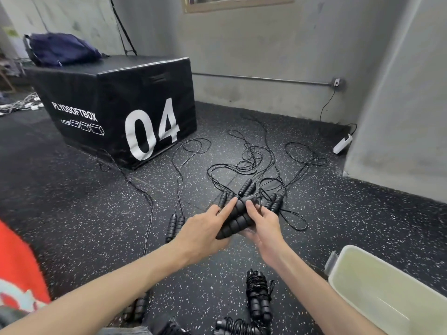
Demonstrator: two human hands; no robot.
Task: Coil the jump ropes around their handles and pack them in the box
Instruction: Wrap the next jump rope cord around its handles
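While both hands meet above the floor, they hold one pair of black ribbed handles (235, 220) laid side by side. The left hand (205, 228) lies over the near ends with its forefinger stretched along the pair; the right hand (262, 222) grips from the other side, fingers curled at the far ends. The pair's long axis runs from near-left to far-right, away from the person. Its cord (244, 155) trails beyond the hands into loose loops on the floor (72, 201), among three more handle pairs (246, 188) just past the fingertips. Another pair (174, 224) lies left of the left hand. Below the wrists rest coiled ropes (258, 296). A translucent box (387, 293) stands right of the right forearm. The floor is black speckled rubber; a black plyo box (116, 105) marked 04 and grey walls (266, 44) stand beyond.
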